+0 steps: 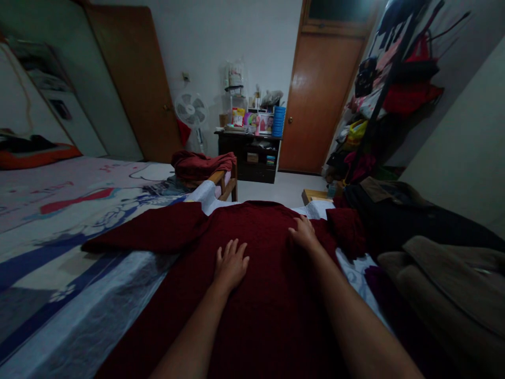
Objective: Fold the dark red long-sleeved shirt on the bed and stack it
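A dark red long-sleeved garment (260, 295) lies spread out before me, its collar end pointing away. Its left sleeve stretches out over the bed, while the right sleeve (347, 231) is bunched or folded near the shoulder. My left hand (231, 265) rests on the middle of the garment, fingers spread. Farther up and to the right, my right hand (304, 232) touches the cloth near the shoulder, its fingers apart and slightly bent. Neither hand appears to grip the fabric.
A patterned bed sheet (79, 210) extends to the left, with a reddish folded cloth (203, 164) on a wooden rail. Dark and brown clothes (445, 279) are piled at the right. Beyond stand a fan (191, 109), a black cabinet (246, 158) and a wooden door (321, 100).
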Motion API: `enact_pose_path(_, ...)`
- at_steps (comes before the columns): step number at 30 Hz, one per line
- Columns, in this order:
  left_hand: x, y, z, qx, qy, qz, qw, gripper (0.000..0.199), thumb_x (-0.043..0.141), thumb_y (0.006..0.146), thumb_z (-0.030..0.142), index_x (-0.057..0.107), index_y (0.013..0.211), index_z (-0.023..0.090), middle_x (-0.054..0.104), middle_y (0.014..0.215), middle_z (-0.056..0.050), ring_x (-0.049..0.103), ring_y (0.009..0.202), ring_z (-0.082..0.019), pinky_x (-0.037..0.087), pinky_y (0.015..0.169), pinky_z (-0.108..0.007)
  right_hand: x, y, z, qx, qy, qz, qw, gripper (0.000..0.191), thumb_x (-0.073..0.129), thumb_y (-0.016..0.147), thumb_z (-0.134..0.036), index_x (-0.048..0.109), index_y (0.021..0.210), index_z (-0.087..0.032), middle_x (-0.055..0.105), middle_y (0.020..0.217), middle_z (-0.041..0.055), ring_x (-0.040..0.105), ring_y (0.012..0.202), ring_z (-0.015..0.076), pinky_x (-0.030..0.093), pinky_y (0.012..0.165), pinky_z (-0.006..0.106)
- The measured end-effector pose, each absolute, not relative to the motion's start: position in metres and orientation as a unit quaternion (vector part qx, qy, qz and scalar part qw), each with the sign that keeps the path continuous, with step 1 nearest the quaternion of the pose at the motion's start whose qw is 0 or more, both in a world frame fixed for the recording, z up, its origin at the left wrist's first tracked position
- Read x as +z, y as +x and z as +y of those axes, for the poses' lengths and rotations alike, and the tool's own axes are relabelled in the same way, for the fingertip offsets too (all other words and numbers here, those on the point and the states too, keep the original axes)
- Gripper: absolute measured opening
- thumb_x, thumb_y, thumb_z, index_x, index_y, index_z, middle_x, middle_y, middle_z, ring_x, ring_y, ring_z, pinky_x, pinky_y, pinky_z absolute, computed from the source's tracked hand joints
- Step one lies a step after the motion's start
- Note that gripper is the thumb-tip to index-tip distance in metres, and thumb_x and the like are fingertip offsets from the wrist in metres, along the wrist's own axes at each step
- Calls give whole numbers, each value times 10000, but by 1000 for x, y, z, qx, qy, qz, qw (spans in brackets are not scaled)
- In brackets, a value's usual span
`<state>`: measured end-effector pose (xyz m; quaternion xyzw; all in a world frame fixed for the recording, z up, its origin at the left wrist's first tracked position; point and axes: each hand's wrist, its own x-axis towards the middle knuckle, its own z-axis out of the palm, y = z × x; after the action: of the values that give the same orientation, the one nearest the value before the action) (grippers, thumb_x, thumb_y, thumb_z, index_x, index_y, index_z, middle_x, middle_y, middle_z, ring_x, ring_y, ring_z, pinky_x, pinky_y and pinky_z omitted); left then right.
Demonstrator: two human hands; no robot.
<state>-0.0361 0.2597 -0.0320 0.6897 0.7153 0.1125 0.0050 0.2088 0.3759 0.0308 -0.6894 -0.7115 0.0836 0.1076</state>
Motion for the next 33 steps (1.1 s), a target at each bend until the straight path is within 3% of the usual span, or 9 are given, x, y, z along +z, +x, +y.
enact_pose_path(3, -31, -36, 259, 113, 691, 714, 4, 474, 419, 923, 361, 469, 1385, 266, 396, 1511, -86, 304, 1408, -263, 213, 1138, -535, 61, 225, 358, 10, -695, -687, 214, 451, 451, 876, -298, 569, 1286, -150, 359, 1491, 139, 296, 1373, 269, 218, 1131, 360)
enact_pose_path(6, -29, -36, 259, 113, 692, 713, 5, 473, 414, 926, 358, 474, 1383, 256, 393, 1512, -92, 309, 1406, -264, 214, 1136, -543, 82, 243, 339, -74, -731, -617, 282, 438, 466, 847, -266, 593, 1248, -145, 306, 1512, 158, 223, 1395, 320, 197, 1129, 438)
enact_pose_path(9, -28, -36, 259, 111, 693, 713, 10, 475, 413, 928, 358, 476, 1384, 243, 381, 1519, -100, 309, 1406, -270, 220, 1130, -556, 89, 262, 327, -85, -788, -551, 262, 469, 520, 800, -264, 589, 1247, -141, 274, 1518, 191, 189, 1402, 382, 219, 1096, 523)
enact_pose_path(12, -29, -36, 260, 110, 693, 713, 14, 477, 417, 927, 352, 474, 1386, 239, 380, 1518, -105, 309, 1406, -274, 224, 1126, -562, 89, 277, 322, -36, -828, -526, 191, 457, 534, 784, -276, 608, 1208, -122, 371, 1448, 212, 290, 1355, 412, 281, 1062, 532)
enact_pose_path(15, -31, -36, 260, 115, 694, 710, 9, 475, 426, 924, 353, 479, 1382, 241, 388, 1513, -108, 309, 1405, -282, 221, 1127, -562, 90, 284, 318, -3, -830, -539, 145, 429, 497, 794, -232, 610, 1188, -106, 487, 1353, 188, 417, 1275, 382, 351, 1030, 487)
enact_pose_path(18, -31, -36, 260, 123, 696, 708, 3, 467, 434, 923, 358, 487, 1373, 242, 399, 1506, -110, 309, 1404, -289, 218, 1126, -562, 95, 281, 310, -11, -814, -559, 158, 461, 462, 804, -185, 562, 1244, -91, 494, 1363, 181, 453, 1255, 350, 375, 1025, 455)
enact_pose_path(22, -31, -35, 259, 129, 694, 709, 4, 460, 442, 922, 351, 491, 1366, 240, 409, 1498, -116, 318, 1399, -288, 210, 1126, -565, 102, 266, 291, -34, -773, -600, 204, 543, 450, 823, -202, 455, 1351, -72, 397, 1461, 184, 429, 1284, 346, 379, 1035, 467)
enact_pose_path(27, -33, -35, 259, 135, 695, 706, 2, 461, 446, 920, 344, 498, 1364, 229, 412, 1495, -125, 325, 1394, -295, 220, 1119, -572, 95, 230, 258, -33, -680, -680, 271, 577, 456, 809, -192, 430, 1372, -69, 380, 1472, 181, 381, 1332, 316, 337, 1090, 459)
enact_pose_path(33, -33, -35, 259, 137, 696, 705, -3, 458, 455, 918, 334, 503, 1361, 226, 420, 1490, -125, 328, 1393, -293, 219, 1119, -571, 52, 177, 216, 110, -581, -728, 347, 636, 450, 807, -221, 364, 1410, -37, 325, 1501, 186, 301, 1405, 234, 297, 1146, 366)
